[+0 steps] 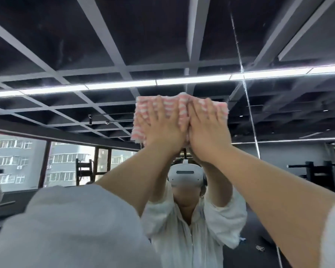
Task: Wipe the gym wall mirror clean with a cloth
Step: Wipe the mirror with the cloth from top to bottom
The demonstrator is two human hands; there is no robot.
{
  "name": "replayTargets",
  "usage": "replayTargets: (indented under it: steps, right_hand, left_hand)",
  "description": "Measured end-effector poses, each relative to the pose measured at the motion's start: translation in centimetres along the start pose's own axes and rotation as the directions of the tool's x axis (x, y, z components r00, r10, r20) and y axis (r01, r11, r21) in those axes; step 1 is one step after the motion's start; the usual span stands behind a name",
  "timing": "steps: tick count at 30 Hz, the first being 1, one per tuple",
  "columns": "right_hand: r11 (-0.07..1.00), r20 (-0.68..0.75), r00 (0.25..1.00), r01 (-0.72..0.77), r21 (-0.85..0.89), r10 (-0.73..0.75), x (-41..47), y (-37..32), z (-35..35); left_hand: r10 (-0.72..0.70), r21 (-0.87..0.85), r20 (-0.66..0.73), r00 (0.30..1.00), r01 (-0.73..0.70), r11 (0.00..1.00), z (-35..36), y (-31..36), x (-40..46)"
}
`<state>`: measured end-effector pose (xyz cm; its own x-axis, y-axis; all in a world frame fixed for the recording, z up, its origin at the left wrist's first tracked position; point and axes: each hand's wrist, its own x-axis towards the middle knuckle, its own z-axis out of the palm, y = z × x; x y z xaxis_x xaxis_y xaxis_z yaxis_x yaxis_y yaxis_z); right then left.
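The wall mirror (66,55) fills the whole view and reflects a dark grid ceiling and a person in a white shirt. A pink and white striped cloth (174,108) lies flat against the glass, high up near the middle. My left hand (162,126) presses on its left part with fingers spread. My right hand (207,124) presses on its right part, thumb side touching the left hand. Both arms reach up from the bottom corners. The lower part of the cloth is hidden behind my hands.
A vertical seam between mirror panels (248,105) runs just right of the cloth. The reflection shows a light strip (124,85), windows (17,161) at lower left and dark gym racks (317,175) at right.
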<state>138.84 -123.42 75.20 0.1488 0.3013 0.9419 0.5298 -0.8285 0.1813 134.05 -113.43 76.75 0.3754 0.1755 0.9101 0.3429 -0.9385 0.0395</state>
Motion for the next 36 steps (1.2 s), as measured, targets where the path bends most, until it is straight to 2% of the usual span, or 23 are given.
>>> replayTargets:
  steps: [7,10,13,16,21,24,29,36]
  right_hand:
    - [0.958,0.064,0.956,-0.288,-0.005,0.287,-2.7,1.7,0.9]
    - [0.939,0.072,0.938,-0.342,0.023,0.34,-2.0,0.3,0.5]
    - [0.954,0.068,0.952,-0.299,0.029,0.297,-0.3,-1.6,0.2]
    - [0.981,0.083,0.978,-0.194,0.014,0.192,2.3,-5.1,-0.1]
    - [0.991,0.037,0.999,0.001,0.132,-0.006,4.2,-13.8,0.5]
    - [0.989,0.014,0.994,0.11,0.101,-0.112,3.2,-16.3,1.4]
    - [0.988,0.003,0.989,0.151,-0.04,-0.151,1.7,-13.2,1.8]
    - [0.997,0.048,0.997,-0.054,-0.061,0.057,-1.8,-3.8,1.3]
  left_hand:
    - [0.3,0.084,-0.04,0.953,-0.296,0.951,1.0,2.3,0.3]
    - [0.327,0.109,-0.047,0.944,-0.32,0.941,0.7,0.8,0.7]
    - [0.272,0.068,-0.08,0.959,-0.267,0.961,0.3,-1.8,1.5]
    - [0.187,0.068,-0.112,0.976,-0.18,0.981,-0.5,-6.6,2.5]
    - [-0.048,0.032,-0.14,0.989,0.053,0.998,-1.5,-16.5,1.5]
    - [-0.135,0.07,-0.156,0.978,0.147,0.987,-1.1,-19.3,-0.4]
    - [-0.147,-0.016,-0.203,0.968,0.147,0.989,0.3,-16.0,-1.8]
    - [0.083,0.027,-0.145,0.986,-0.08,0.996,1.5,-6.2,-1.7]
